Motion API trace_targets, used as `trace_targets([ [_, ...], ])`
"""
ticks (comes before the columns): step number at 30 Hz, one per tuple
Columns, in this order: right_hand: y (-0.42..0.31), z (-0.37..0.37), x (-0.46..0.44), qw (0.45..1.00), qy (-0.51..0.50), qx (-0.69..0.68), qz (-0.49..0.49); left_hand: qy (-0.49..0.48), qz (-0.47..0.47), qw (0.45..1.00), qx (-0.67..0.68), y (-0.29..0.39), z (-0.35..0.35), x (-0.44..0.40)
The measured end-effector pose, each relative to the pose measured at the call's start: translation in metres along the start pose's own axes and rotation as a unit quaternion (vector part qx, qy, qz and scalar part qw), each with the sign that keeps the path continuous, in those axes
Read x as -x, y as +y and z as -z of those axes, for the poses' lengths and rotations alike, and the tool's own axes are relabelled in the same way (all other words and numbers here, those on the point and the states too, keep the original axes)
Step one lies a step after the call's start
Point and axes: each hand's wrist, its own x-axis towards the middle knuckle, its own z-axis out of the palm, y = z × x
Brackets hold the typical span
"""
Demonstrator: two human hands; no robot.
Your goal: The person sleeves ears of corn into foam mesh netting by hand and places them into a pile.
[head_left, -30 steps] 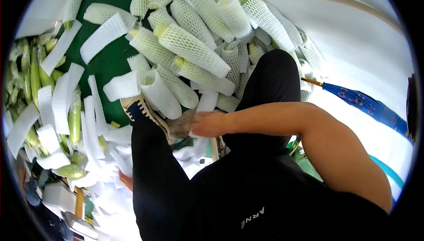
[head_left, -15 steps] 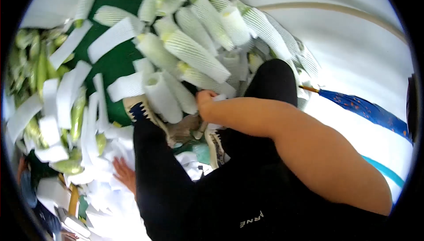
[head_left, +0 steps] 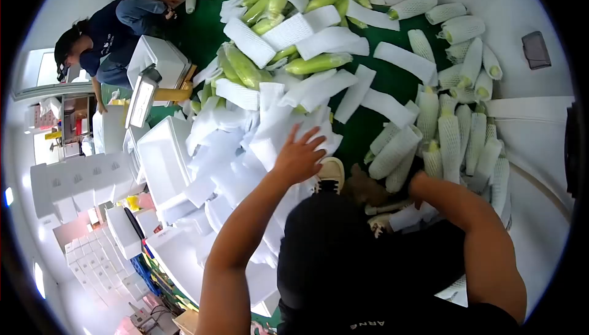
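My left hand (head_left: 299, 154) reaches over a heap of white foam net sleeves (head_left: 230, 151), its fingers spread and nothing in its grasp. My right hand (head_left: 419, 186) is low beside foam-wrapped ears (head_left: 396, 152) near my shoes. Its fingers look curled, and what they hold, if anything, is hidden. Long green ears that look like corn (head_left: 322, 64), some in clear plastic, lie piled beyond the heap with loose sleeves across them. Several sleeved ears (head_left: 451, 135) are stacked on the right.
A person in dark clothes (head_left: 101, 40) crouches at the far left near a white foam box (head_left: 161, 59). White bins (head_left: 165, 157) stand left of the heap, with stacked white boxes (head_left: 83, 181) behind. Green floor (head_left: 362, 126) shows between the piles. A dark flat object (head_left: 536, 50) lies at right.
The view has swung left, bringing the bins and the crouching person into fuller sight. My left hand has moved forward over the sleeve heap. My right hand stays low by the wrapped ears.
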Motion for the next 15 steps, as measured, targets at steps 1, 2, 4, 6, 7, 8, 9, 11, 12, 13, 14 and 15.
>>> trace_targets([
  [1, 0.002, 0.003, -0.001, 0.999, -0.03, -0.016, 0.024, 0.002, -0.049, 0.999, -0.016, -0.006, -0.019, -0.013],
  [2, 0.003, 0.002, -0.002, 0.996, -0.063, -0.038, 0.048, -0.02, -0.076, 0.996, -0.029, -0.012, -0.037, -0.025],
  [4, 0.003, -0.01, 0.002, 0.981, -0.14, -0.095, 0.095, -0.06, -0.048, 0.997, -0.007, -0.024, -0.067, -0.032],
  [6, 0.002, -0.004, 0.007, 0.967, -0.202, -0.117, 0.102, -0.098, -0.016, 0.995, 0.009, -0.036, -0.096, -0.023],
  [7, 0.006, 0.001, 0.012, 0.963, -0.209, -0.138, 0.102, -0.11, -0.016, 0.993, -0.049, -0.044, -0.1, -0.014],
  [8, 0.012, -0.01, 0.006, 0.965, -0.189, -0.14, 0.113, -0.129, 0.003, 0.99, -0.051, -0.054, -0.106, -0.004],
  [9, 0.013, -0.021, 0.004, 0.967, -0.17, -0.139, 0.131, -0.1, 0.012, 0.993, -0.065, -0.066, -0.109, 0.015],
  [11, 0.012, -0.031, -0.007, 0.961, -0.16, -0.168, 0.149, -0.063, 0.033, 0.993, -0.091, -0.094, -0.119, 0.052],
  [12, 0.015, -0.023, 0.004, 0.954, -0.172, -0.199, 0.148, -0.062, 0.055, 0.987, -0.135, -0.113, -0.122, 0.073],
  [13, 0.018, -0.017, 0.011, 0.946, -0.182, -0.226, 0.143, -0.006, 0.058, 0.983, -0.176, -0.148, -0.139, 0.103],
  [14, 0.019, -0.011, 0.012, 0.941, -0.22, -0.218, 0.139, -0.073, 0.137, 0.967, -0.201, -0.164, -0.12, 0.122],
  [15, 0.018, -0.014, 0.01, 0.945, -0.238, -0.188, 0.125, -0.107, 0.213, 0.952, -0.19, -0.175, -0.097, 0.139],
])
